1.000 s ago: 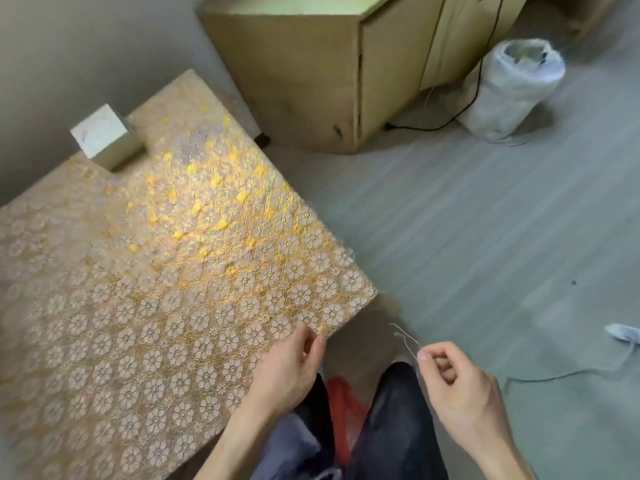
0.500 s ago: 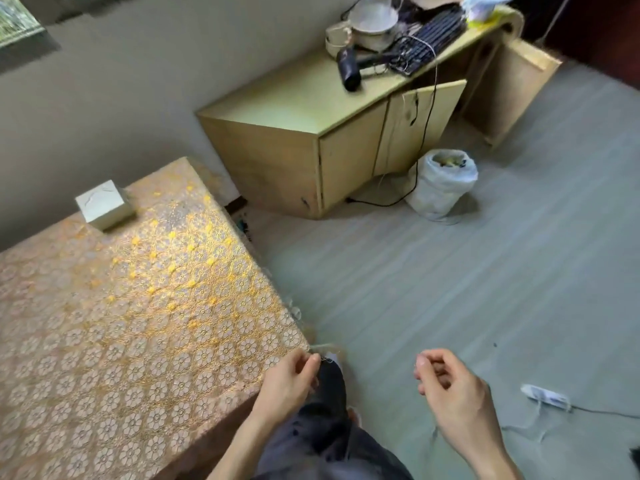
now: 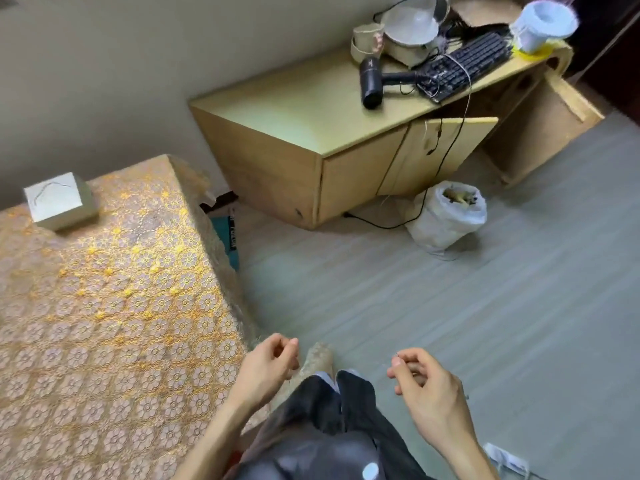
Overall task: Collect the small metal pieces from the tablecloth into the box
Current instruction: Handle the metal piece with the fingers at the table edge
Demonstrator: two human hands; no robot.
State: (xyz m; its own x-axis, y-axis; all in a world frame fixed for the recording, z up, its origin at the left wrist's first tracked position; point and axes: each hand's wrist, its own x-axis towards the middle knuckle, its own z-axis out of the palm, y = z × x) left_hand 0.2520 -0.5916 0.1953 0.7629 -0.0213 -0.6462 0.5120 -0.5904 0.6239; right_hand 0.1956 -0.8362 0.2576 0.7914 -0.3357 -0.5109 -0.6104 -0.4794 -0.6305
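So the box point(image 3: 60, 202) is parked at the far corner of the tablecloth point(image 3: 114, 334), well apart from both hands. A thin curved squiggle point(image 3: 48, 189) is seen on its top, maybe a wire, maybe just a mark. No metal pieces can be made out on the cloth itself. The left hand point(image 3: 272, 363) is held just off the near corner, fingers curled in. The right hand point(image 3: 427, 386) is held over the floor point(image 3: 450, 289), thumb pressed to forefinger like a pinch. Whether anything is actually gripped in either can't be told; stuff that thin wouldn't show. Risk-wise: if something is pinched, it could easily be dropped on the long carry to the box. Once landed on that busy lace pattern or the floor, it'd be a pain to be found again.
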